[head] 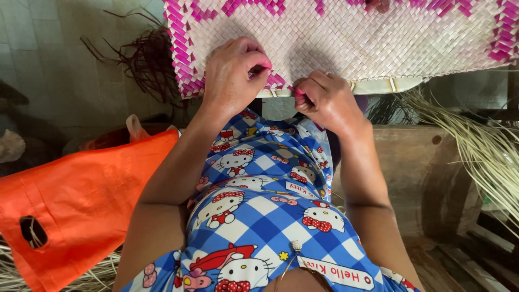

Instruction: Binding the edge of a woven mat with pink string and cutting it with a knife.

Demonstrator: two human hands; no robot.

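A woven basket (346,38) of pale straw with pink patterned bands lies across my lap, its rim edge toward me. My left hand (232,75) rests on the basket's near edge, fingers curled and pinching a pink strip at the rim. Close beside it, my right hand (327,100) is closed on the same rim, gripping a pink strip end between thumb and fingers. Both forearms reach forward over my blue checked dress with cartoon cat prints.
An orange plastic bag (75,205) with a cut-out handle lies at my left. Loose pale straw strands (481,140) fan out at the right over a wooden bench (416,173). A bundle of dark strands (146,59) lies on the tiled floor at the upper left.
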